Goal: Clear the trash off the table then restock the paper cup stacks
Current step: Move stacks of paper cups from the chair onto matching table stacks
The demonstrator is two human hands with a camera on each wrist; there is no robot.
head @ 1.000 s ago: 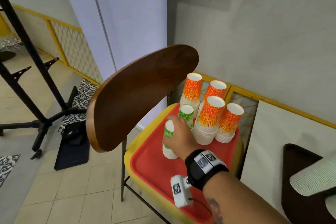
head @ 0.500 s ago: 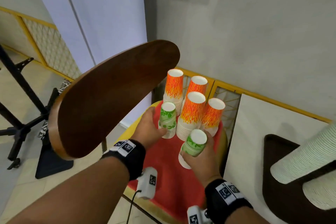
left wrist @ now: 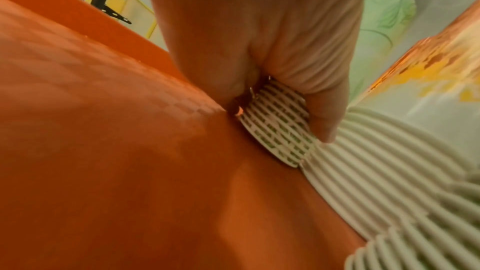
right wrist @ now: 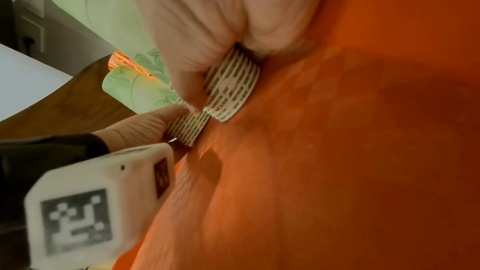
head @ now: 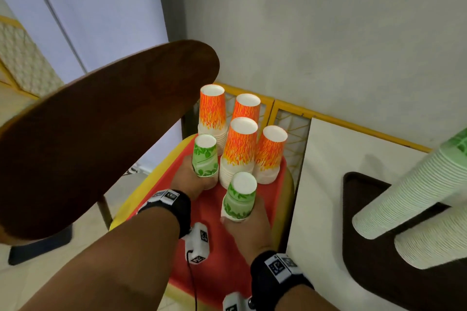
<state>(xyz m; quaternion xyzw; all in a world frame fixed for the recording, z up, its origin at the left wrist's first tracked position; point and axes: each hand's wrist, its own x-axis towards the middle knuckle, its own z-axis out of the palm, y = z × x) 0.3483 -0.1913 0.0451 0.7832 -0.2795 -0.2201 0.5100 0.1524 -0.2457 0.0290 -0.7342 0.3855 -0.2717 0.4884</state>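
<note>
My left hand point(head: 192, 179) and right hand point(head: 249, 222) each grip a green cup stack point(head: 205, 156), bases hidden; since before, both stacks sit closer together.

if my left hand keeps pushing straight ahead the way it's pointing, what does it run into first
Probably the orange cup stacks. The left hand grips a green cup stack on the red tray, whose rims already sit against an orange stack's rims in the left wrist view. Depth is uncertain.

A café or canteen service corner. Stacks of inverted orange cups point(head: 237, 149) and green cups point(head: 205, 155) stand on a red tray point(head: 214, 260) set on a chair with a wooden backrest point(head: 101, 134). Long sleeves of cups point(head: 409, 194) lie on a dark tray point(head: 374, 270). Bare concrete wall point(head: 328, 33), tiled floor point(head: 126, 187), yellow lattice panels point(head: 290, 129).
</note>
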